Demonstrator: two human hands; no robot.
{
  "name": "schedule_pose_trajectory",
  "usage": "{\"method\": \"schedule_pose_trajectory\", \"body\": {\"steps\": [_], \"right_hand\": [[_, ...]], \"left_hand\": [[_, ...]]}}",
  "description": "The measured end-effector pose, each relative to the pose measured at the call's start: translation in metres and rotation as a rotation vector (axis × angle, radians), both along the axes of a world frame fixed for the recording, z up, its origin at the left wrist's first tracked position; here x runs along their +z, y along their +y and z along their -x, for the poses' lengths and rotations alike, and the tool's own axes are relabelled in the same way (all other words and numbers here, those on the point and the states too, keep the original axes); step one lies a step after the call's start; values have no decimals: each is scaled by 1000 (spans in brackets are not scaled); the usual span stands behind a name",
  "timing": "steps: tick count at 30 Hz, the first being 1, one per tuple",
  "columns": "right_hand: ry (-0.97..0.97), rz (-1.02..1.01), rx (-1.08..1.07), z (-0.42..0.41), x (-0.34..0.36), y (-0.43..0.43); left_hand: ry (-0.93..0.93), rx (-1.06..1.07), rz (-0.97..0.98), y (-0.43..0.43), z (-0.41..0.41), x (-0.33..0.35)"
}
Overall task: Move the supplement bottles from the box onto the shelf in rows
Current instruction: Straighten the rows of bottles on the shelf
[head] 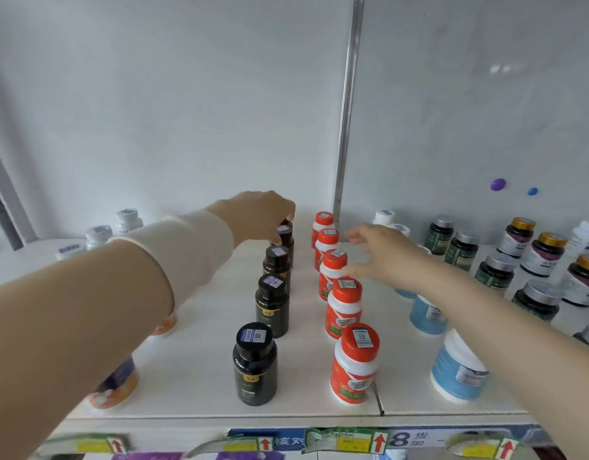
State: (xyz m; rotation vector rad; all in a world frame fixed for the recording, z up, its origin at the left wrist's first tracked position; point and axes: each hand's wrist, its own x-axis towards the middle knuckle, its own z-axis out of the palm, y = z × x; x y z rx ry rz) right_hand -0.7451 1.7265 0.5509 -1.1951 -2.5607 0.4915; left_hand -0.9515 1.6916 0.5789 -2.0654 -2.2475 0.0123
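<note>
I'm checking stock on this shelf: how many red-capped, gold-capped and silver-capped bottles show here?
Red-capped bottles: 5
Gold-capped bottles: 3
Silver-capped bottles: 5, one cut off at the right edge
Total: 13

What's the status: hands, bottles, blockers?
Left hand grips rear black bottle, back of its row. Right hand open beside red-capped row. Nothing between rows; box out of view.
</note>
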Motion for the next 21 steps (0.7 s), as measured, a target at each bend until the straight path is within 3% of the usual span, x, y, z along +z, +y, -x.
{"method": "schedule_pose_trajectory", "body": {"steps": [5, 10, 12, 17, 21], "right_hand": [[-382, -275, 65, 31, 8, -5], [-553, -379, 25, 51, 2, -15], [-528, -361, -2, 56, 0, -19], [-281, -135, -41, 59, -2, -38], [-43, 49, -76, 63, -12, -51]], "left_hand": [[295, 17, 82, -27, 25, 2], [397, -46, 88, -36, 50, -10], [280, -53, 97, -34, 59, -17], [-247, -85, 73, -27, 65, -26], [-426, -82, 47, -16, 56, -37]]}}
